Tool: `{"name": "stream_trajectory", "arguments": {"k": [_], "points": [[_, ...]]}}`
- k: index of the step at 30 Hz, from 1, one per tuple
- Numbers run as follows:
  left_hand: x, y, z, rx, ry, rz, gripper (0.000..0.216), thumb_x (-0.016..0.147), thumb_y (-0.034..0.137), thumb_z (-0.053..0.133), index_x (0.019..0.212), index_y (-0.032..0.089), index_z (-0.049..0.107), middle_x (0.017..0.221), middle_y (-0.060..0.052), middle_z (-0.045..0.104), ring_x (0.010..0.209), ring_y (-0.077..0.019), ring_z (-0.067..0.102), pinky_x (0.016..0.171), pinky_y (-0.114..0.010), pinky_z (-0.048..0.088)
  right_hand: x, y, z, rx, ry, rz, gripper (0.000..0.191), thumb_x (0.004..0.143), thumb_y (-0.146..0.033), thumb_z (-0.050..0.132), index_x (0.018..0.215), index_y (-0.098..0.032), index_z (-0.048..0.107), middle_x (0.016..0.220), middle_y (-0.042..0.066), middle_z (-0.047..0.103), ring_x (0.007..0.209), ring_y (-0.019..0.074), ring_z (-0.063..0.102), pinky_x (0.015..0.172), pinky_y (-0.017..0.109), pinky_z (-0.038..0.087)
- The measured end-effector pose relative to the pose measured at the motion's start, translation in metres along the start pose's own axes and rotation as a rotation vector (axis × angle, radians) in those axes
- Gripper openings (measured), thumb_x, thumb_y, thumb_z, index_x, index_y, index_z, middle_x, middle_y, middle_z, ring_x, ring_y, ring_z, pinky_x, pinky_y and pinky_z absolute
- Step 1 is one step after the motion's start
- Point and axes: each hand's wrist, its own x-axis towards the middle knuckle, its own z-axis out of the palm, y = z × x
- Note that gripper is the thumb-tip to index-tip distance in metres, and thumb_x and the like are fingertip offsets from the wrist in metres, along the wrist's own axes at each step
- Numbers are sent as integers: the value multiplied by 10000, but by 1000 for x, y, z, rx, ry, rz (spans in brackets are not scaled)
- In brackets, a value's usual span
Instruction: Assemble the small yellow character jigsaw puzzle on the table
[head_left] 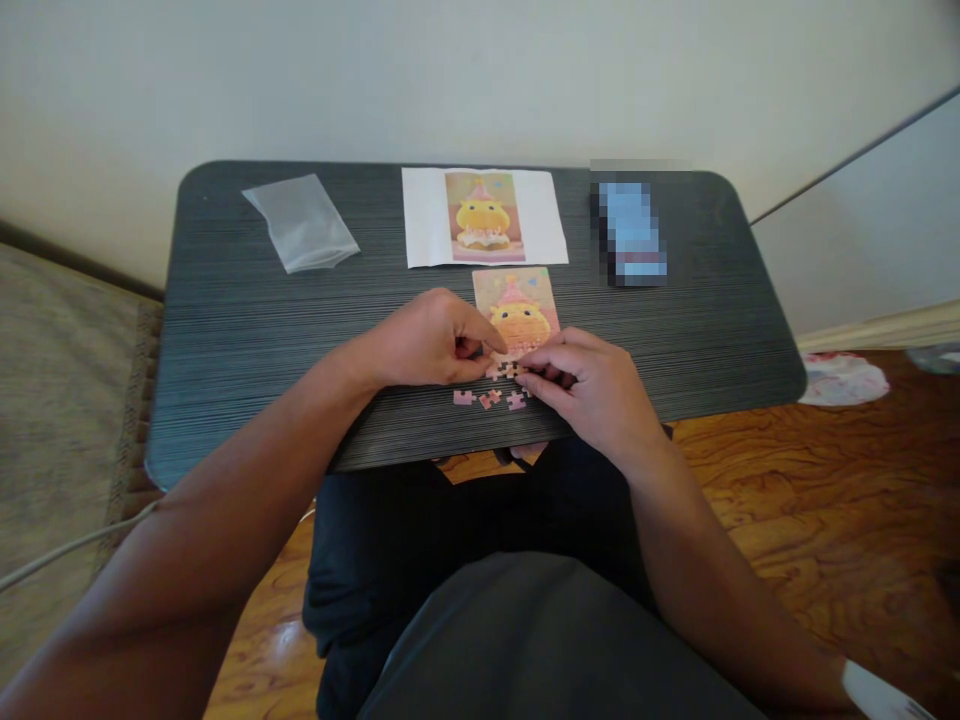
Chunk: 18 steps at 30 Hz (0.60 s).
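A mostly assembled jigsaw puzzle (519, 318) lies on the dark table, showing a yellow cartoon animal in a pink party hat. My left hand (439, 340) is curled at its lower left edge, with index finger and thumb gripping there. On the lower right side, my right hand (589, 380) pinches a small puzzle piece (511, 370) against the bottom edge, partly hidden by the fingers. Loose pink pieces lie just below: one piece (464, 398) at left, another piece (490, 400) in the middle and a third piece (516, 401) nearer my right hand.
Behind the puzzle lies a white sheet (427, 220) with the same picture printed on it. A clear plastic bag (304, 225) rests at the back left of the table (247, 340). A blurred-out bluish object (632, 230) is at the back right. The wall borders the far edge.
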Motion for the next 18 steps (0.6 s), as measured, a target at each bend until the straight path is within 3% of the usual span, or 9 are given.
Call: {"name": "stream_trajectory", "arguments": {"k": [12,18], "points": [[2,-2,1,-3,-25,-2,232,860,207,716,1029,206,875,609,29,644,518,-83,523,543,-237,363,3,1,0,-20,-4,-7,128,981,-257,779,1107,-260,805,1061,52,736,929,223,693,821,371,516],[2,-2,0,-17,-52,19,204,879,203,703,988,215,875,609,32,634,517,-77,512,534,-230,352,2,-1,2,-7,5,-48,102,1033,-256,696,1032,-272,797,1023,48,724,952,226,690,824,372,519]]}}
